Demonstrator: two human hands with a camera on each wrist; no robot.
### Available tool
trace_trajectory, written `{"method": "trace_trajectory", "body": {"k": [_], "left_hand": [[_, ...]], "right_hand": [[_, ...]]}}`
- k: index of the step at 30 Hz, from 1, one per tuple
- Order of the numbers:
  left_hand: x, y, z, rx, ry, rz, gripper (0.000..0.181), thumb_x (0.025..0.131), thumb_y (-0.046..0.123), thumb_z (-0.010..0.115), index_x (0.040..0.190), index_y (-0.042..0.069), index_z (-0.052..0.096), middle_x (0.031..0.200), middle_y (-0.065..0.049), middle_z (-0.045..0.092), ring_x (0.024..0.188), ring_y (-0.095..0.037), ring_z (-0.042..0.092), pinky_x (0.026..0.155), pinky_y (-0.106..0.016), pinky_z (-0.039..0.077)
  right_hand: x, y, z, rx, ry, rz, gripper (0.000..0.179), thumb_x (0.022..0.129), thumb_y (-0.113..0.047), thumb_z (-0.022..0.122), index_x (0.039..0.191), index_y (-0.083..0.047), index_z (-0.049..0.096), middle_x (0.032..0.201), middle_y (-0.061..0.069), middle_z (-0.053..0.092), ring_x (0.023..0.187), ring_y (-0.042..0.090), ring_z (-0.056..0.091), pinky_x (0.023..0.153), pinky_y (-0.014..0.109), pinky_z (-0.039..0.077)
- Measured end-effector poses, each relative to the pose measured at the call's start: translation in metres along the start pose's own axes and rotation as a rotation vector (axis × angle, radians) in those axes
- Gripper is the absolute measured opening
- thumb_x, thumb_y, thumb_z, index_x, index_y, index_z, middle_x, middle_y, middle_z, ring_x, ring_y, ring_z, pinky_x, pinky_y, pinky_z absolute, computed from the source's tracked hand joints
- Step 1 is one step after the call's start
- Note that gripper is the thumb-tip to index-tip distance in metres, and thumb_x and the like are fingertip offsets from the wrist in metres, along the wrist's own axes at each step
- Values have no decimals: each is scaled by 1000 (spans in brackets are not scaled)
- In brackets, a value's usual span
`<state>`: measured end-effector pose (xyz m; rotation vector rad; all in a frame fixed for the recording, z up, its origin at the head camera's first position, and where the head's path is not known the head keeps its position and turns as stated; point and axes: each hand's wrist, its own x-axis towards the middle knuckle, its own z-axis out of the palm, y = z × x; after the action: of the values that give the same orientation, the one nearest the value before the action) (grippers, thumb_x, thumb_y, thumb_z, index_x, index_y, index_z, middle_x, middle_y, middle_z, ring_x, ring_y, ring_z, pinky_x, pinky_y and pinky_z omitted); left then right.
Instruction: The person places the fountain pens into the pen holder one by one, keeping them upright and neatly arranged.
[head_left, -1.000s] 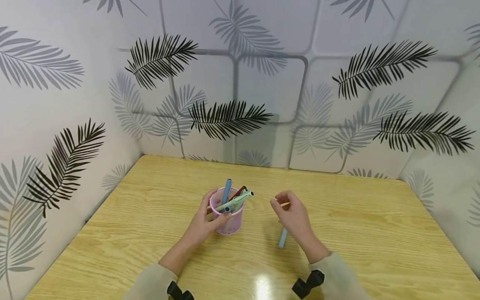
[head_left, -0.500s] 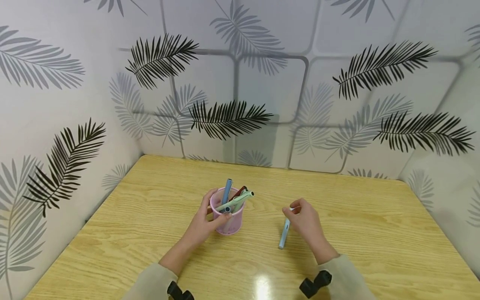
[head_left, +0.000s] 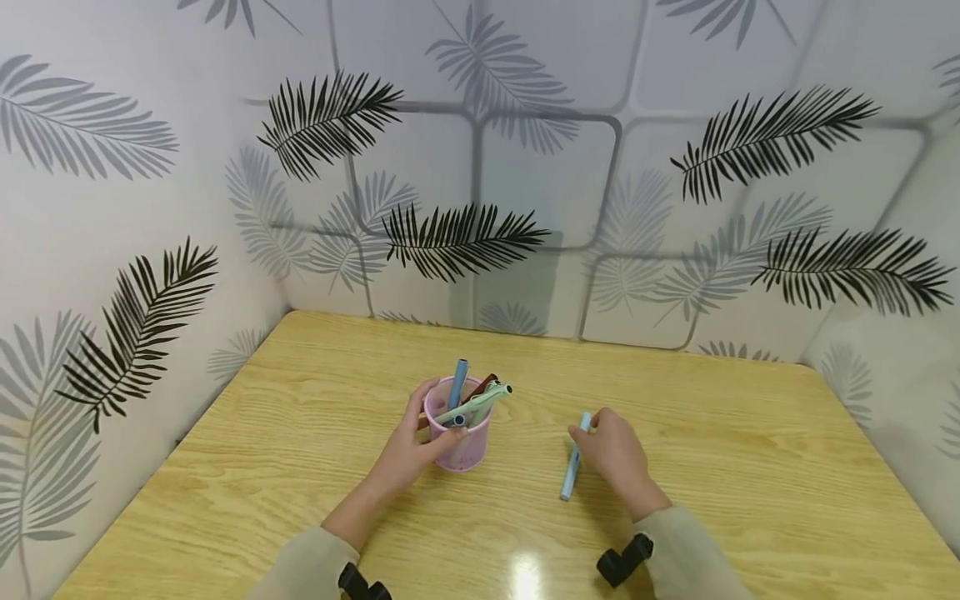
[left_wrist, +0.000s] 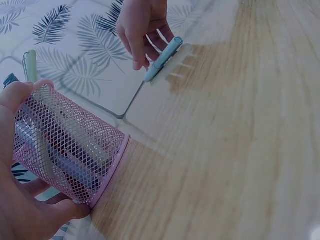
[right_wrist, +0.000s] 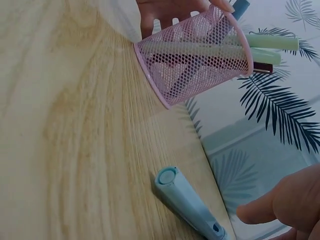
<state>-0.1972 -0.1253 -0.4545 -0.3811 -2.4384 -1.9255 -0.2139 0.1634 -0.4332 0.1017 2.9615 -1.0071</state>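
Note:
My left hand grips a pink mesh pen holder standing upright on the table, thumb on the near side by the rim. Out of the holder stick a blue pen, a dark red pen and light green pens. To the right, a light blue pen lies on the tabletop. Over its far end is my right hand, thumb and fingers parted. From the right wrist, the thumb shows apart from the pen; the left wrist view has the fingers beside it.
The wood-grain table runs back to a wall printed with dark and grey leaves. Another wall bounds its left side. Both sleeves carry black wrist devices.
My right hand has moved right and lower, to the far end of the light blue pen, baring more of it. My left hand keeps its grip on the pen holder.

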Motion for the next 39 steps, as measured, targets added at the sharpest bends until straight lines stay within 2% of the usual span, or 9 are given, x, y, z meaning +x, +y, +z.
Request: {"method": "trace_trajectory", "body": {"k": [3,6,9,15,17,20,23,31,39], "left_hand": [[-2,6,0,-5,-6,-8,74,85,22,69,144,33,25,139,-7,39,117,-35,44,85,-49,44],[-6,19,-1,-2,-19,-15,74,86,21,67,145,28,24,140,-11,38,117,-36,43,86,-49,44],[-11,31,-2,2,-22,-20,73,86,20,67,145,25,24,140,-13,38,116,-36,44,85,-48,45],[-11,31,-2,2,-27,-21,73,86,23,67,145,27,24,141,-13,37,118,-36,43,86,-48,44],[-11,30,-2,4,-28,-19,73,86,23,67,145,28,24,141,-12,37,118,-36,42,86,-48,45],[-12,30,-3,8,-29,-19,73,86,23,67,145,28,24,141,-12,37,118,-37,42,86,-48,45],[-12,31,-3,6,-29,-23,73,86,23,67,145,29,24,141,-12,37,118,-37,42,86,-47,45],[-13,32,-3,-5,-31,-25,73,86,22,67,145,27,24,141,-13,37,118,-37,42,85,-48,45],[-12,32,-2,-8,-28,-25,74,86,21,67,146,24,23,141,-13,37,118,-37,42,86,-47,45]], "right_hand": [[3,0,3,-28,-10,19,37,89,-28,61,62,-8,45,51,-2,36,44,10,30,41,23,25],[6,-1,6,-39,-36,38,43,89,-27,61,55,-13,39,47,-3,34,42,9,29,39,21,24],[9,-2,9,-57,-53,48,36,88,-23,61,59,-10,44,50,-1,38,43,10,32,39,22,26],[13,-2,11,-108,-55,40,16,84,-12,56,70,-5,51,59,3,47,49,14,42,43,24,33],[13,-3,10,-107,-52,30,11,83,-10,56,78,-1,56,65,5,52,52,16,45,44,25,36],[11,-4,10,-83,-46,24,17,84,-11,56,92,4,59,74,8,57,57,18,49,46,26,39],[10,-5,8,-43,-35,24,23,85,-13,56,99,5,58,80,10,59,60,19,51,48,28,40],[5,-9,3,22,-16,-8,29,89,-15,56,108,7,54,79,13,60,58,18,51,48,28,40],[0,-15,-6,95,51,-99,28,90,-15,56,110,5,50,86,16,61,62,18,56,51,31,45]]}}
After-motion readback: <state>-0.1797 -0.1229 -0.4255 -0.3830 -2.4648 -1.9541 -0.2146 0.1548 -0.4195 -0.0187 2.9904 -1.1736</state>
